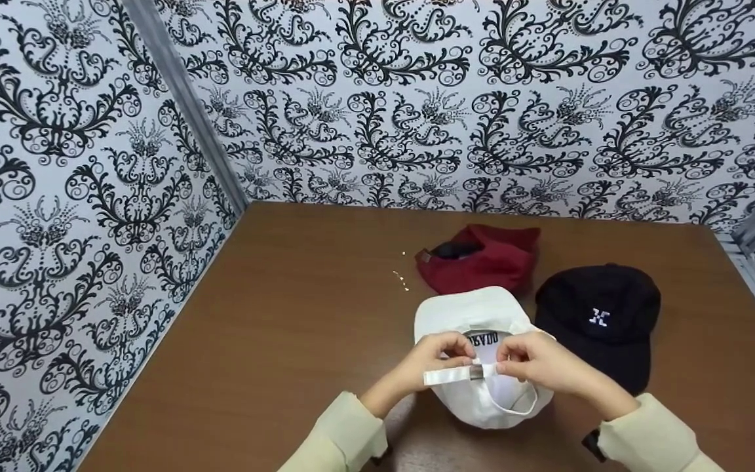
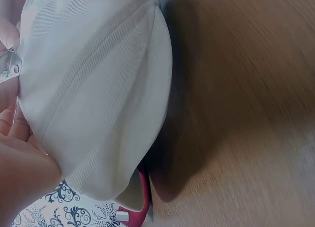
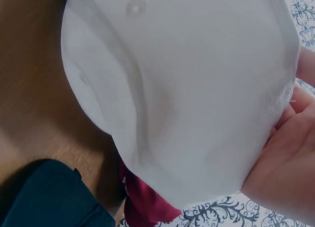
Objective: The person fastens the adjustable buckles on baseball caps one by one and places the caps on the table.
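Note:
A white cap (image 1: 466, 308) is held over the front part of the table, its brim towards the back and its inside with dark lettering showing. My left hand (image 1: 440, 354) pinches the cap's back strap just beside a metal buckle (image 1: 476, 372). Opposite it, my right hand (image 1: 531, 357) pinches the strap on the buckle's right side. The strap's loose white end (image 1: 444, 376) sticks out to the left. In the left wrist view the outside of the crown (image 2: 103, 89) hides much of the fingers. The right wrist view shows the crown (image 3: 197, 89) with fingers at its edge.
Behind the white cap lies a dark red cap (image 1: 495, 265), turned partly over. To the right is a black cap (image 1: 603, 301) with a small white emblem. The brown table (image 1: 272, 328) meets patterned walls (image 1: 417, 118) at the back and left.

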The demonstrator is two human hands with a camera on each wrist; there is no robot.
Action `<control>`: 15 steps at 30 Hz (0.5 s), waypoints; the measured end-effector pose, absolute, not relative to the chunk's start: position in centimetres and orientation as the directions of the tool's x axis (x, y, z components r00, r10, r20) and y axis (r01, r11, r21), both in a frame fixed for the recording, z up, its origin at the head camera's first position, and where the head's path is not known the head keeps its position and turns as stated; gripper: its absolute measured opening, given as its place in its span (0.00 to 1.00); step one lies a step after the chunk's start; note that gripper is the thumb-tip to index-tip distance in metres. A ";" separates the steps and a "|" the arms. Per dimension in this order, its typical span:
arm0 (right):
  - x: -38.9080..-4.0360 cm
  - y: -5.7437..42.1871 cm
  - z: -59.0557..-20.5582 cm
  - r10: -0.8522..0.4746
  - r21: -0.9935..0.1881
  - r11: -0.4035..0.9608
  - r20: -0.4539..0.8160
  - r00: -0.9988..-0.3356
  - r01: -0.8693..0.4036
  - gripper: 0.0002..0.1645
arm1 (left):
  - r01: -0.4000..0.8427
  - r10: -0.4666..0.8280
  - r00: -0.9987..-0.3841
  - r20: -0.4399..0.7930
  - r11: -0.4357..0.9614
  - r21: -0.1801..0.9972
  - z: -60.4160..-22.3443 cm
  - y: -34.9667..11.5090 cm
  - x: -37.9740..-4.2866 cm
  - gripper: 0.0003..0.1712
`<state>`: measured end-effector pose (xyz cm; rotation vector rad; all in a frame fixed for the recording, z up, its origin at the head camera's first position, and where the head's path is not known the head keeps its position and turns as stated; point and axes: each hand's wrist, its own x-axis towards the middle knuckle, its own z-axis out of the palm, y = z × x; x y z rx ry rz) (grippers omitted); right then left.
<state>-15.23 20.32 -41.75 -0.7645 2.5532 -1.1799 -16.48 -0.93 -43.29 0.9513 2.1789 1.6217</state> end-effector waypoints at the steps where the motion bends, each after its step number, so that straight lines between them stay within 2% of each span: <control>1: -15.2 20.2 -41.8 -0.537 -0.758 0.544 0.014 -0.843 -0.360 0.07 | 0.344 0.635 -0.755 0.167 0.166 0.924 -43.3 -0.9 -16.5 0.06; 15: -15.1 19.1 -42.3 -0.504 -0.780 0.521 0.046 -0.863 -0.346 0.09 | 0.348 0.598 -0.787 0.152 0.227 0.910 -42.7 -0.4 -16.3 0.04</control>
